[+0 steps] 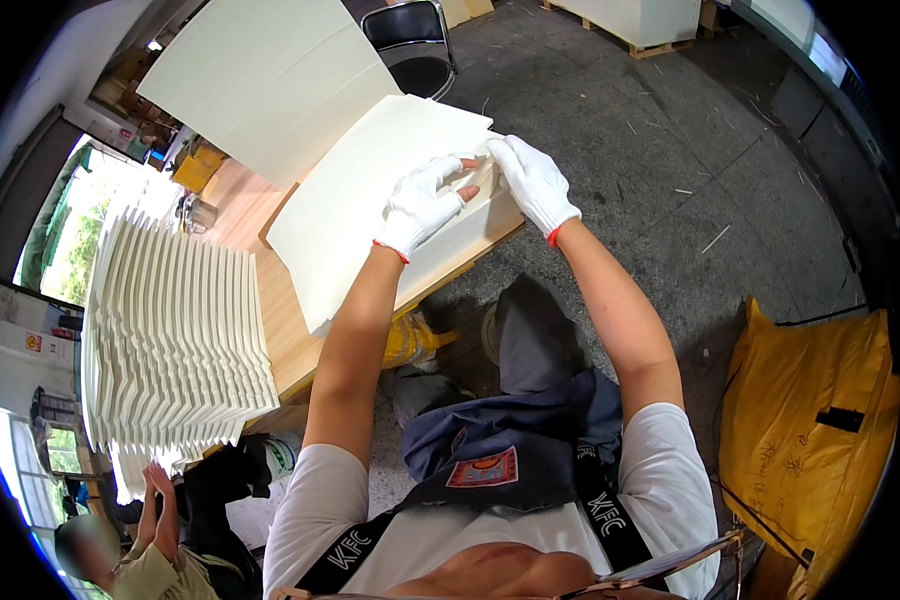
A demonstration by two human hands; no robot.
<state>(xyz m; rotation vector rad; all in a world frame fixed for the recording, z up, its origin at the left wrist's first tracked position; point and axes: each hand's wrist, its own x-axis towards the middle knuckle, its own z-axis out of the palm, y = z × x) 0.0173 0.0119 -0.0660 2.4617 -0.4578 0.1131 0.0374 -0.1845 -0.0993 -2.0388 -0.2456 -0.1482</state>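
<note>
White knit gloves cover the 2 hands, and the left hand (425, 205) lies over the stack of cream-white sheets (355, 190), its thumb and forefinger, bare at the tips, parted from each other. The right hand (535, 185) bends over the stack's far right corner, fingers close together; whether it pinches a sheet there cannot be told. Slanting across the wooden tabletop (240, 205), the stack reaches the edge nearest the person. Good handling here would likely mean separating the sheets with the bare fingertips, which should grip better than knit, while the right palm steadies the corner without creasing it. Even, light pressure seems wise, since thin edges could bend. The sheets look matte and smooth, broad and straight-sided. To the left, a second stack (175, 340) shows rippled, ridged layers like stacked waves, unlike the flat panel (270, 80) rising behind the first. Pale, striped wood grain marks the tabletop, and a slack yellow cover (810, 400) hangs in soft folds at right.
</note>
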